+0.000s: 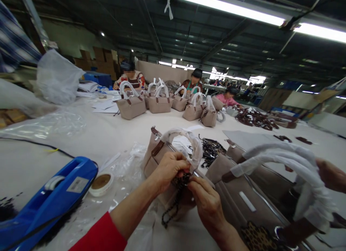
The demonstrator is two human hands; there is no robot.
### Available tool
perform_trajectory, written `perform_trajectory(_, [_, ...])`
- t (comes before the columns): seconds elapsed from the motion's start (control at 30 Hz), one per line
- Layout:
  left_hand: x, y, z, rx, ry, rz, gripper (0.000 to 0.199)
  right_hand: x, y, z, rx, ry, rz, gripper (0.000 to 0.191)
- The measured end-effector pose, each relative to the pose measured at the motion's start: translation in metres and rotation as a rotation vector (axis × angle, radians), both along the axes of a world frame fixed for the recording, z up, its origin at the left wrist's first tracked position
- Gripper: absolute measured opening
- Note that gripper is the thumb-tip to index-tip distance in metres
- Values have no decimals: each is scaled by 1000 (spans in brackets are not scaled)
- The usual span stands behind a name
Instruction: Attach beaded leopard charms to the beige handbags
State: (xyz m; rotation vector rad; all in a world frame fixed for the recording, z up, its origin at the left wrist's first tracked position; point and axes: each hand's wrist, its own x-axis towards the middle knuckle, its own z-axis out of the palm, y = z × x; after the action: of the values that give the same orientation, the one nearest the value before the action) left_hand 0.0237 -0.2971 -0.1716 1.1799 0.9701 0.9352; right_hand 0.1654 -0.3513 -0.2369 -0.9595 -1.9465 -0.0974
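Together, the L hand [171, 168] and R hand [207, 198] pinched a dark cord [176, 200] betw. their fingers, prob. b/c it was thin & dangly, right by the wrapped handle [198, 144] of the small tan bag [150, 161], which sat on the white surface [121, 130].

Left sleeve [102, 234]: plain red, ending in a clean edge partway along the left forearm [137, 204]
Left hand [173, 168]: bare from where I watch
Right hand [207, 197]: bare too
Right forearm [229, 236]: uncovered as far as my feed reaches
Red fabric: smooth, I think, though blur softens it
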Motion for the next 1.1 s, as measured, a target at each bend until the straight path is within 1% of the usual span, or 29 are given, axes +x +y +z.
perform_trajectory(0.07, [-3, 1, -5, 54, -12, -32, 13, 1, 1, -2, -19, 23, -3, 22])
perform_trajectory(0.13, [-7, 1, -14, 146, 38, -57, 16, 2, 0, -4, -26, 30, -6, 23])
perform_trajectory(0.23, [-11, -3, -28, 321, 249, -79, 39, 3, -2, -6, -31, 24, -2, 23])
perform_trajectory(0.27, [-12, -6, -32, 376, 333, -69, 43, 3, -2, -6, -33, 24, 3, 23])
perform_trajectory(0.3, [-12, -10, -34, 434, 413, -48, 43, 3, -3, -5, -31, 27, 7, 22])
perform_trajectory(0.37, [-13, -19, -36, 510, 567, 13, 38, 3, -5, -4, -16, 35, 3, 21])
perform_trajectory(0.43, [-13, -29, -38, 502, 689, 58, 30, 4, -5, -4, 6, 46, -31, 20])
perform_trajectory(0.5, [-13, -37, -42, 420, 702, 57, 29, 5, -4, -4, 14, 52, -76, 19])
perform_trajectory(0.57, [-11, -44, -48, 310, 605, 30, 35, 7, -3, -6, -1, 50, -110, 19])
perform_trajectory(0.63, [-5, -50, -54, 254, 486, 15, 45, 10, -3, -7, -23, 46, -128, 19])
perform_trajectory(0.7, [3, -58, -59, 302, 489, 40, 53, 11, -3, -9, -38, 44, -130, 19])
perform_trajectory(0.8, [17, -70, -61, 396, 647, 65, 57, 14, -4, -12, -44, 41, -124, 20])
perform_trajectory(0.87, [25, -76, -61, 386, 689, 50, 58, 15, -6, -14, -36, 52, -129, 20])
perform_trajectory(0.93, [29, -79, -60, 363, 676, 48, 60, 16, -6, -17, -25, 72, -147, 19])
perform_trajectory(1.1, [31, -80, -63, 295, 620, 54, 64, 18, -5, -22, -44, 96, -185, 19])
